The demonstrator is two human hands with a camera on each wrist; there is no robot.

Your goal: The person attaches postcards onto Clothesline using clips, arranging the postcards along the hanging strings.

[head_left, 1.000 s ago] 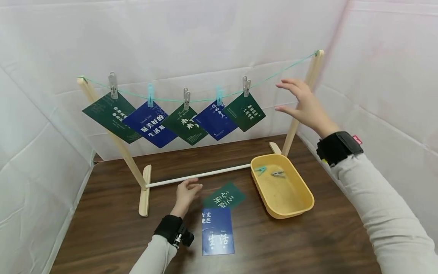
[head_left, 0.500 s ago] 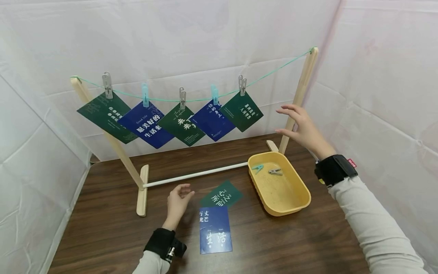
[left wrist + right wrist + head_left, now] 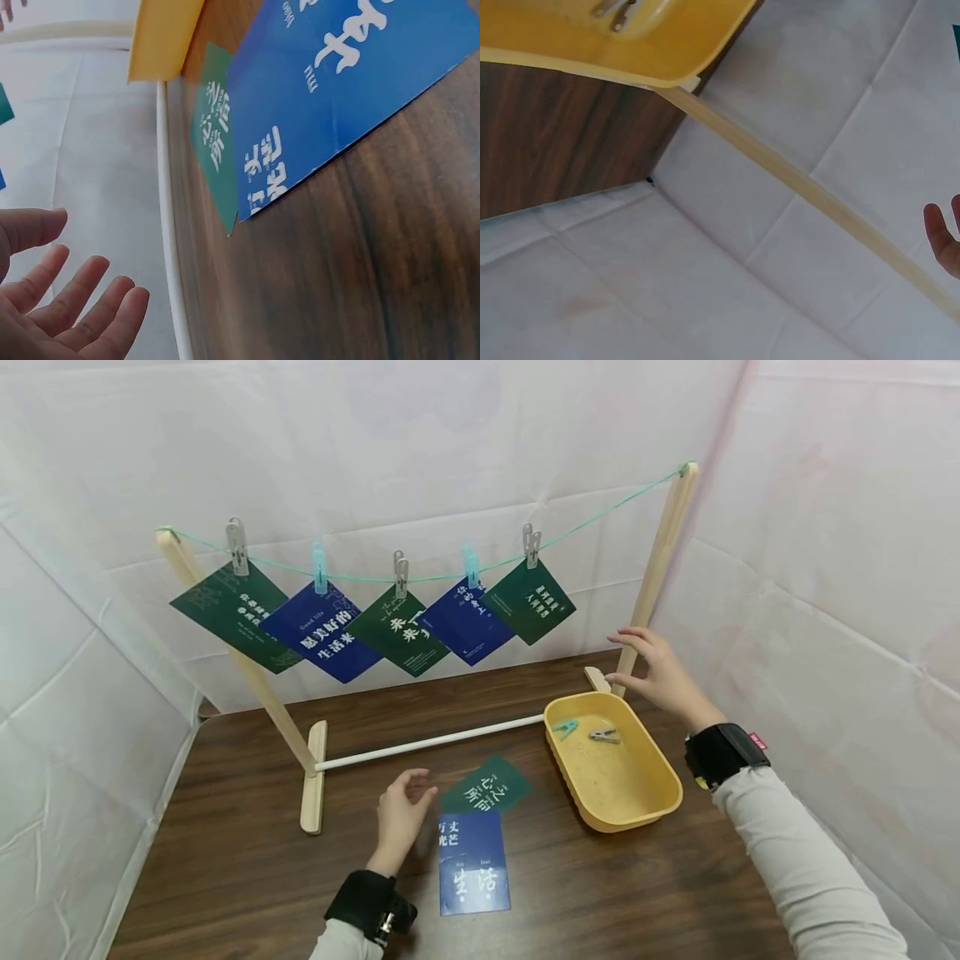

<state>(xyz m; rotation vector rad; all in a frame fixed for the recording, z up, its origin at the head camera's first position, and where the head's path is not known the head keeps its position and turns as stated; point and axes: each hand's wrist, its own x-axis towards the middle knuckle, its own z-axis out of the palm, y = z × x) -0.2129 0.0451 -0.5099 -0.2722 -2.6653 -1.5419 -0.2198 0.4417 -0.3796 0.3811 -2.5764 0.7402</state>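
Note:
My left hand (image 3: 401, 818) hovers just left of two cards, its fingers loosely bent and holding nothing. The blue card (image 3: 474, 868) lies flat on the table and overlaps the lower edge of a green card (image 3: 497, 783). Beyond the yellow basket's far right corner, my right hand (image 3: 660, 677) hangs in the air before the right post, thumb and fingers apart. Inside the basket (image 3: 626, 793) are a teal clothespin (image 3: 567, 727) and a grey clothespin (image 3: 604, 736). In the right wrist view only some fingertips (image 3: 939, 236) show at the edge.
A green string (image 3: 615, 516) runs between two wooden posts (image 3: 663, 560). Several green and blue cards hang from it by clothespins, such as a blue card (image 3: 467, 622) and a green card (image 3: 528, 602). A white rod (image 3: 431, 742) joins the feet. White cloth (image 3: 825, 543) encloses the table.
My right hand has come down from beside the upper right post to above the basket's far end. My left hand has shifted slightly left, then back toward the cards. The hanging cards stay clipped.

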